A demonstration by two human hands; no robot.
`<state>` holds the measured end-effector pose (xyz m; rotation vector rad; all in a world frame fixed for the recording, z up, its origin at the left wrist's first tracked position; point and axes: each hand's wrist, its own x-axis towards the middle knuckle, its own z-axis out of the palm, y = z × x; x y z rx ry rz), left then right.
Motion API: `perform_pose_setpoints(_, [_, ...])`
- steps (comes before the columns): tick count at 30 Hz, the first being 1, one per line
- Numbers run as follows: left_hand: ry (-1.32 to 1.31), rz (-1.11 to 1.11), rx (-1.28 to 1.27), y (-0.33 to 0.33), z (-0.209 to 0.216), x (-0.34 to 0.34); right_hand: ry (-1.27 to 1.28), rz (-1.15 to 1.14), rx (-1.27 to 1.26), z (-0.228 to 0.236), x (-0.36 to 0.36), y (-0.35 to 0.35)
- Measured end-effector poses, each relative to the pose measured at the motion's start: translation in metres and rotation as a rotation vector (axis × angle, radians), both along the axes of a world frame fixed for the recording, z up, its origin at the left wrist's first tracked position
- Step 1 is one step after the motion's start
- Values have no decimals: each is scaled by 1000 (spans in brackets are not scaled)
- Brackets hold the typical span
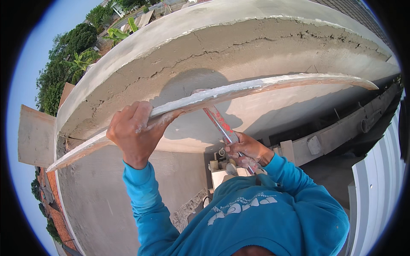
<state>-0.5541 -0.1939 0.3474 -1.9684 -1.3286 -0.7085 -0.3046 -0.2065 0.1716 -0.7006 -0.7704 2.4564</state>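
Note:
A long wooden board (260, 85), its edge crusted with pale cement, spans the view along a plastered wall (171, 55). My left hand (137, 130) is closed around the board left of its middle, fingers over the top edge and thumb along the near face. My right hand (250, 147) grips a narrow bar with red and silver faces (221, 121), which looks like a spirit level. The bar slants from near my chest up to the board, where its far end is hidden. Grey smears mark both hands.
Cracked, rough mortar (213, 37) lines the wall's upper band. A flat panel (36, 134) sticks out at the far left. Corrugated metal sheeting (378, 183) stands at the right. Below lie a ledge with blocks (337, 136) and a white box-like thing (218, 177).

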Motion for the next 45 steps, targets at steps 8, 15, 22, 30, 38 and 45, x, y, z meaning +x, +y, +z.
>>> perform_pose_setpoints(8, [211,33,-134,-25,-7,35,155,59,-71,-20,3,-20])
perform_pose_setpoints(15, [377,122,-236,-47,-6,59,271,171,-101,-49,-4,-33])
perform_pose_setpoints(22, [463,95,-282,-58,-20,65,306,205,-219,-63,-1,-43])
perform_pose_setpoints(30, [487,29,-304,-62,-29,74,306,234,-210,-77,5,-50])
perform_pose_setpoints(38, [582,-39,-245,-68,-37,78,271,103,-302,-86,6,-61])
perform_pose_setpoints(45, [656,-40,-140,-72,-27,76,191,-104,-618,-164,12,-79])
